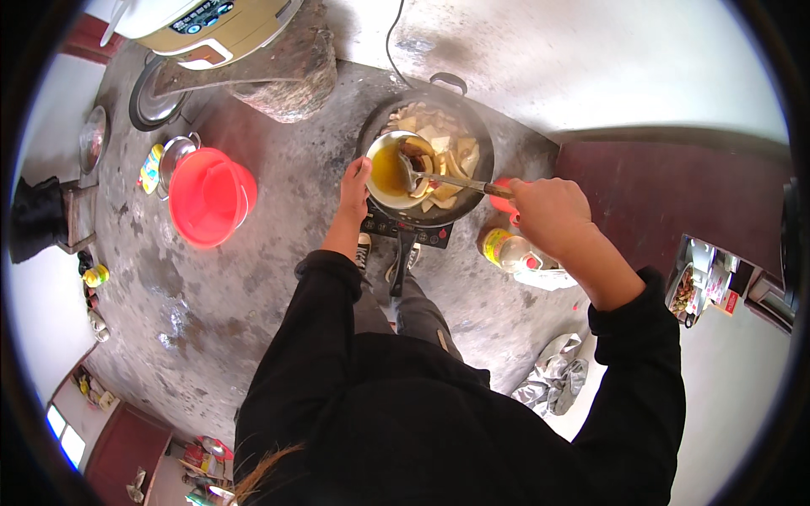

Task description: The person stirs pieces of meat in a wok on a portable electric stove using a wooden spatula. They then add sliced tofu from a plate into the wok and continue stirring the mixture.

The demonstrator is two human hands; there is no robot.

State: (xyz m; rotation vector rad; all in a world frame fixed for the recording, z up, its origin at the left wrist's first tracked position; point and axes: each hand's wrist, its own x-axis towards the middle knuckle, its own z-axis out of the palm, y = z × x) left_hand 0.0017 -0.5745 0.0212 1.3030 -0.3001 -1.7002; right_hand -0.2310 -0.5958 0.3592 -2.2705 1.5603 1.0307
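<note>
My left hand [355, 183] grips the rim of a pale bowl [385, 201] that holds yellow liquid and some pieces of food. The bowl is over the left part of a dark frying pan [467, 205]. My right hand [549, 205] is closed around the wooden handle of a metal ladle [459, 180], whose head rests in the bowl. Sliced pale food [469, 152] lies in the pan, with light steam above it. Under the pan is a black induction cooker [432, 235]; the pan's long handle [401, 262] points towards me.
A red bucket [212, 197] stands on the floor at left, beside a metal pot [177, 155]. To the right are an oil bottle [509, 251] and a red container [502, 196]. A rice cooker [228, 31] stands on a board at upper left. A wall rises behind the pan.
</note>
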